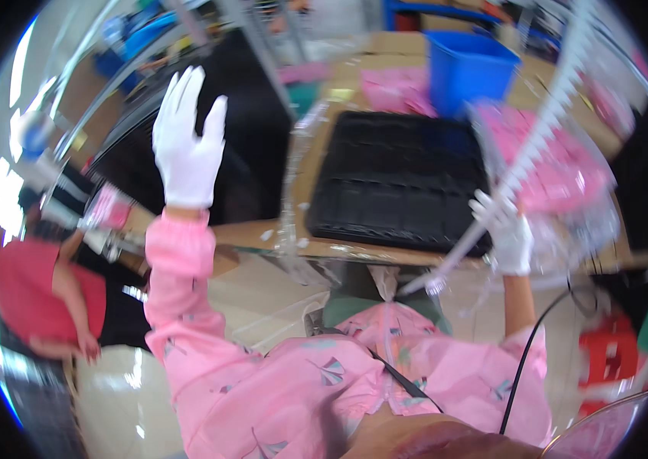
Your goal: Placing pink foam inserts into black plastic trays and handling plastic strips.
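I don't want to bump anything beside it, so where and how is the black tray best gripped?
Probably by the left rim of the black tray, with the open left hand coming from the left. It lies flat with that long edge exposed; at its right, a pink bundle sits close and the right hand holds a white toothed strip.

From my position, the pale tiled floor was glossy; a red stool stood right; bright white strips lined the left
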`<state>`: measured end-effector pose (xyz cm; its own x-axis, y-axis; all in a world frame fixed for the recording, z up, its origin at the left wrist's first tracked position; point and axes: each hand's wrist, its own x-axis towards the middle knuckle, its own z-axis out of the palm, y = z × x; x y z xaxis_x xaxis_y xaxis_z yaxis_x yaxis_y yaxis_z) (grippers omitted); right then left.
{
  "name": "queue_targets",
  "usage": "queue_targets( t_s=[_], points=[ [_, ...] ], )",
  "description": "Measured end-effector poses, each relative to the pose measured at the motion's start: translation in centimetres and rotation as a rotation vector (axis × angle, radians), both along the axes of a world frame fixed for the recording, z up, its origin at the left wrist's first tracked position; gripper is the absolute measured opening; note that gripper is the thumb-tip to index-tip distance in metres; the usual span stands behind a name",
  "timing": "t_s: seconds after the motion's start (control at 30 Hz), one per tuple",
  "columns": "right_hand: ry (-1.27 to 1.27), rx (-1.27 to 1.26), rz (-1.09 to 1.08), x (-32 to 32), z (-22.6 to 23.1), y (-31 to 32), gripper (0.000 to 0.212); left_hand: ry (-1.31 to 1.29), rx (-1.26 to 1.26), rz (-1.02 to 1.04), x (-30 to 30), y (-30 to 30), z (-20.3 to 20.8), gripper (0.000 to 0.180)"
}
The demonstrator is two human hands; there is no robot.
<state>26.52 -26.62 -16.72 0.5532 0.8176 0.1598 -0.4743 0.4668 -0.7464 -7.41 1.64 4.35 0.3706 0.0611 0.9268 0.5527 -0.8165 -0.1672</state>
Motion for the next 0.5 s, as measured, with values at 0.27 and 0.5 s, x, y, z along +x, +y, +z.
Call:
queue_targets(
  t_s=[0.27, 0.5],
  points=[
    [-0.111, -0.240, -0.191, -5.0, 2.3, 1.8, 0.035, 0.000, -0.945, -0.910, 11.9, -10.2, -8.5, 0.029],
    [-0.103, -0.337, -0.204, -7.6, 2.2, 1.0, 0.025, 0.122, -1.535, -1.217, 18.4, -12.4, -9.2, 0.041]
  ],
)
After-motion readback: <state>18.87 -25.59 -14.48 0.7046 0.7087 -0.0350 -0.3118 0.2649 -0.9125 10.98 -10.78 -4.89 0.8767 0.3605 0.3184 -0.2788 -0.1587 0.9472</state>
